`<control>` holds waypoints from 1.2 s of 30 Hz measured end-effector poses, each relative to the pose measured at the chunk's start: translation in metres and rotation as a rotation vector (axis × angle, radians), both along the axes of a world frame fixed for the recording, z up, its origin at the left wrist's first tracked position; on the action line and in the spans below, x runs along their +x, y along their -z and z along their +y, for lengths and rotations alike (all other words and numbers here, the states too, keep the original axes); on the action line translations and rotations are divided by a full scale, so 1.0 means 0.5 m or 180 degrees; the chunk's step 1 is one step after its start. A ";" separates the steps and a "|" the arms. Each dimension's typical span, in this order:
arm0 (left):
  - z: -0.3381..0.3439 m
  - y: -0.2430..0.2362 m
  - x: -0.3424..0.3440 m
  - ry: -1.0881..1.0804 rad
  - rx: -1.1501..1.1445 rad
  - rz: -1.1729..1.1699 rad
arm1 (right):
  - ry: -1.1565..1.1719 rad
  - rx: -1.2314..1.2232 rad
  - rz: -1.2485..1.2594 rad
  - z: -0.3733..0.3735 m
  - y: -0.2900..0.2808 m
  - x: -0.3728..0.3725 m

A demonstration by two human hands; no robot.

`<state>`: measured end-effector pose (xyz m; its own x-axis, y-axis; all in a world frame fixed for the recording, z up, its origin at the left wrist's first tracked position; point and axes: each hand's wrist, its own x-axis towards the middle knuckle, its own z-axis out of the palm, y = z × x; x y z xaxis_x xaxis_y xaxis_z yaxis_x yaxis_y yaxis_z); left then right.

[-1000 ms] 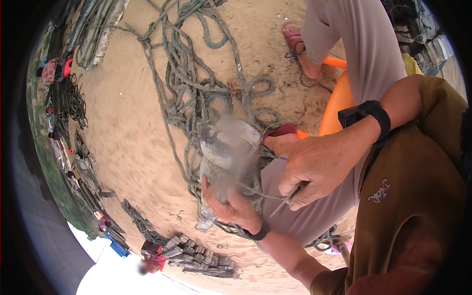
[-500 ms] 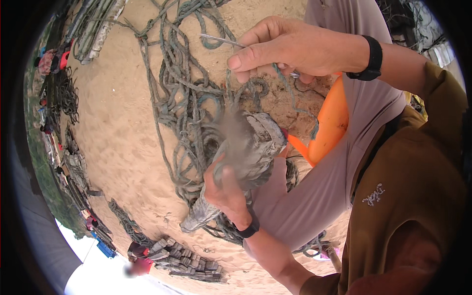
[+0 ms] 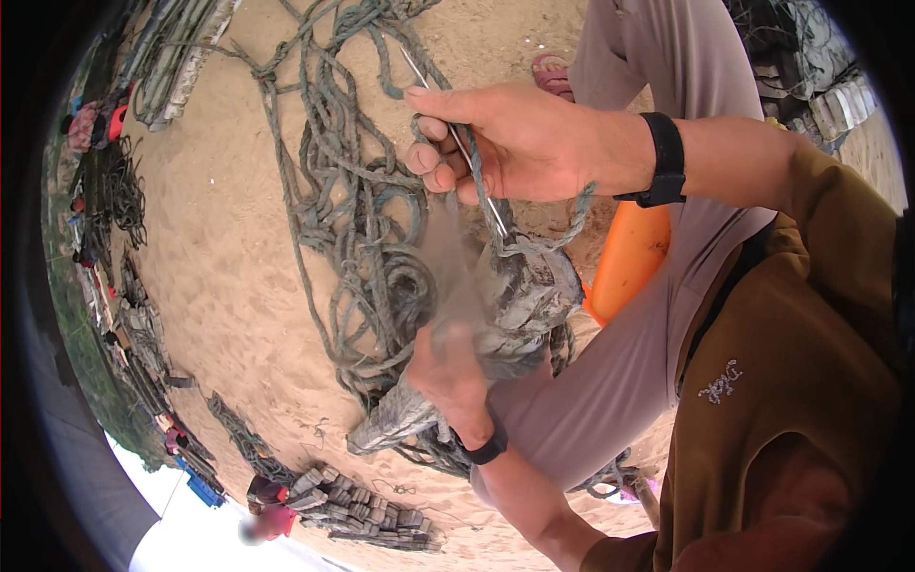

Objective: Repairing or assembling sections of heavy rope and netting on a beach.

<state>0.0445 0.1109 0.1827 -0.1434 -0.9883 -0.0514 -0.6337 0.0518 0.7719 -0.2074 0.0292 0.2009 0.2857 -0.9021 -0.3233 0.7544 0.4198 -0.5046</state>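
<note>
My right hand (image 3: 519, 143), with a black band at its wrist, is closed around a thin silver metal spike (image 3: 492, 207). A grey-green cord (image 3: 579, 212) loops through its fingers and hangs toward the bundle below. The spike slants, its lower end just above a grey, weathered bundle (image 3: 538, 286) by my leg. Lower in the view, my left hand (image 3: 448, 377) is closed against that bundle; its fingertips are partly lost in a blurred patch, so what they pinch there cannot be made out. Tangled grey-green rope (image 3: 353, 162) lies right beside both hands.
An orange plastic object (image 3: 634, 253) lies between my legs. A sandalled foot (image 3: 553, 74) shows on the sand (image 3: 229, 267). Stacked grey blocks (image 3: 357, 510) and a person in red (image 3: 272, 510) are at the lower left. More bundled ropes and people line the far left.
My right hand has moved down and slightly left, closer to the bundle. The spike has swung from nearly level to a steep slant. My left hand has barely moved.
</note>
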 end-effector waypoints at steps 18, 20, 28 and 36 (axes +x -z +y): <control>-0.008 0.016 -0.020 0.0012 0.0102 -0.0018 | 0.1006 -0.3071 0.4788 -0.035 0.042 -0.101; -0.007 0.008 -0.025 -0.0074 0.0204 -0.0117 | 0.1837 -0.3334 0.6313 -0.051 0.060 -0.143; -0.010 0.001 -0.023 -0.0358 0.0625 0.0153 | -0.1055 -0.4000 0.5058 0.130 -0.032 -0.063; -0.019 0.010 -0.031 -0.0165 0.0594 0.0025 | -0.1148 -0.4776 0.5406 0.102 0.001 0.004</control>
